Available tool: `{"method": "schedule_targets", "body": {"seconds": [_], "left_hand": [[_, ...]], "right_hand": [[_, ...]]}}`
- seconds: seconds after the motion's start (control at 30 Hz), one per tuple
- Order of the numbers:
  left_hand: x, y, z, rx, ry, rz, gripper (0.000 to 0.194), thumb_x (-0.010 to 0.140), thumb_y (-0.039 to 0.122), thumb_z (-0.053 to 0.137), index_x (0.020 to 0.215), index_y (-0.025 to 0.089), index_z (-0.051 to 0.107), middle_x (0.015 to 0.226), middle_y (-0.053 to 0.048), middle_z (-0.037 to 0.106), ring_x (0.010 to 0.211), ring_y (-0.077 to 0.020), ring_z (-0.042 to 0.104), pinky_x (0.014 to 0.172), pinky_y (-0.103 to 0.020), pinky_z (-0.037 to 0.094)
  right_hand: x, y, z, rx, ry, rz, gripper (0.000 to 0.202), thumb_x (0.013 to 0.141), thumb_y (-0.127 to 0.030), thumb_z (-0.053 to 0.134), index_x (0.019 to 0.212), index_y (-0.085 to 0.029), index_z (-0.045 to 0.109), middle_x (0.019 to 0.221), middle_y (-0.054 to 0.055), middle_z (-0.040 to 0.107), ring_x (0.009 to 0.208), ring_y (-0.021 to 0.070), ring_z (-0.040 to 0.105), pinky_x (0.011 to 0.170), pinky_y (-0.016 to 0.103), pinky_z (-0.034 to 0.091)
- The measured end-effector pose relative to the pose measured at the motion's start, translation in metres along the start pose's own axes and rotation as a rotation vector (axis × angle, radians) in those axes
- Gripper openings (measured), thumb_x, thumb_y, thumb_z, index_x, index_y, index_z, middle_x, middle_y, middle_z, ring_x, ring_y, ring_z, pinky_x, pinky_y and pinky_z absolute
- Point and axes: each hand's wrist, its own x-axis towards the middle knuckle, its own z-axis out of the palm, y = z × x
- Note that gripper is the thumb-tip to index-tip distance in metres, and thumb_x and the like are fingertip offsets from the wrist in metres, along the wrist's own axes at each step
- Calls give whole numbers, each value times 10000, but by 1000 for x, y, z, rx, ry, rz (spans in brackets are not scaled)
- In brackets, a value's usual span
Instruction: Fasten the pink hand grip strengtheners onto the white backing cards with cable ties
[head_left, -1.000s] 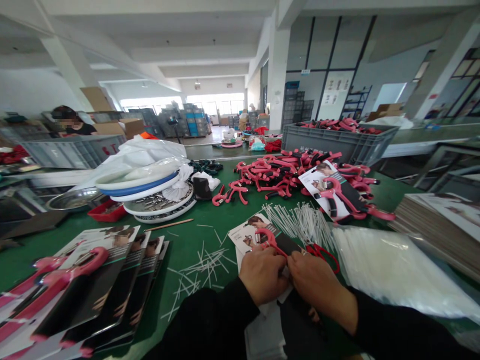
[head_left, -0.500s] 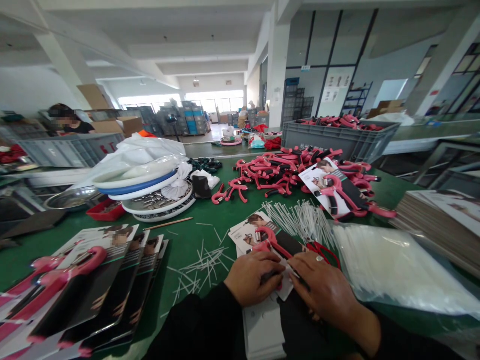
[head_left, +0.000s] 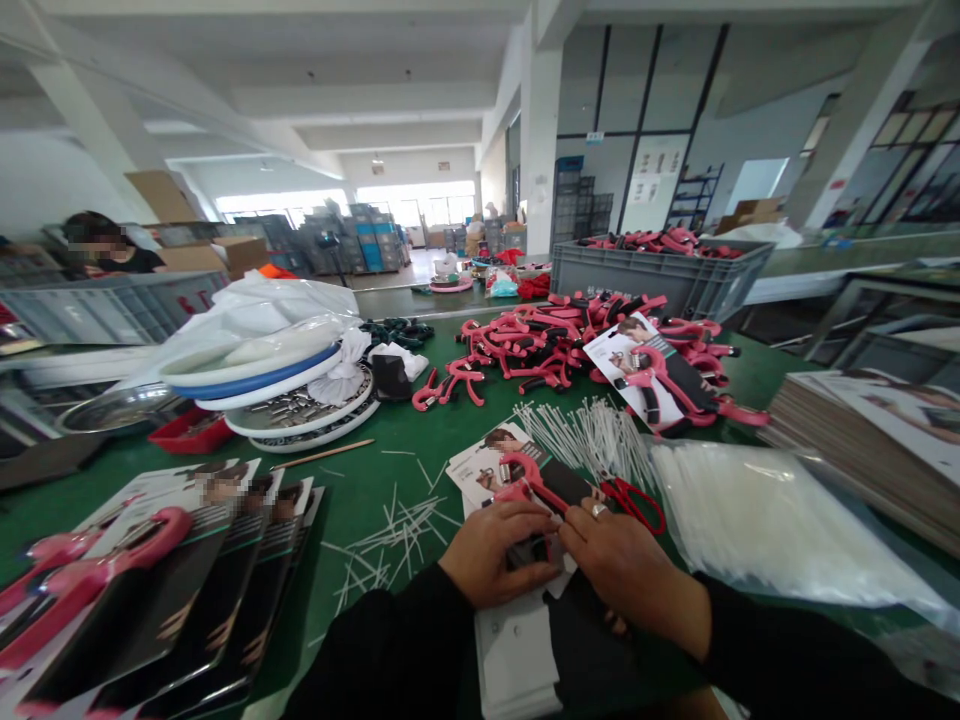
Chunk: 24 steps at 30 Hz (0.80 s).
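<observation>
Pink pliers with black grips lie on a printed card in front of me. My left hand curls round the grips, holding them against the card. My right hand, with a ring on one finger, meets it from the right. Its fingertips are pinched together at the pliers; whatever is between them is too small to make out. Below my hands is a stack of pale cards. Red-handled scissors and a fan of white cable ties lie just beyond my right hand.
Carded pliers are stacked at left, near scattered cable tie offcuts. A pile of loose pliers lies ahead, before a grey crate. At right are a bag of cable ties and stacked cards. Another person sits far left.
My right hand has drawn its fingers together into a pinch beside my left fingertips. My left thumb has shifted across the grips. The view has turned slightly right.
</observation>
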Motion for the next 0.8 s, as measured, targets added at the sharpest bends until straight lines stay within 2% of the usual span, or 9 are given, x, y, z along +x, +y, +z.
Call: {"method": "schedule_targets", "body": {"seconds": [0.1,0.27,0.4,0.6,0.8], "left_hand": [[1,-2,-1,10,-29,52,348,787,415,540,1067,211,571,1114,-62,602,1017,-175,555,877,-279,434],[5,2,0,165,-95,26,339,769,427,531,1055,249,569,1122,-45,575,946,-194,577,792,-308,472],[9,7,0,278,-159,-23,352,756,462,530,1058,283,553,1097,-24,571,855,-198,598,686,-312,496],[7,7,3,295,-164,-51,344,770,469,512,1082,327,540,1119,1,554,847,-180,604,703,-303,493],[16,11,-2,320,-231,-109,376,701,445,591,1056,336,528,1081,35,577,812,-177,618,613,-265,485]], "right_hand": [[-2,-1,-2,-57,-16,-57,156,806,-84,454,897,-156,560,848,86,583,763,212,530,557,290,399],[-4,-2,-11,-144,-102,-48,99,776,-103,506,844,-158,552,789,73,569,676,220,532,442,286,328],[-3,7,-14,-155,-100,-101,99,762,-102,519,827,-171,548,752,53,564,630,211,524,435,294,276],[0,22,-14,-116,-46,-187,104,769,-97,508,814,-187,534,734,32,570,642,205,522,461,296,233],[3,30,-13,-115,-67,-283,70,781,-119,514,805,-181,535,725,29,568,641,208,524,464,303,225]]}}
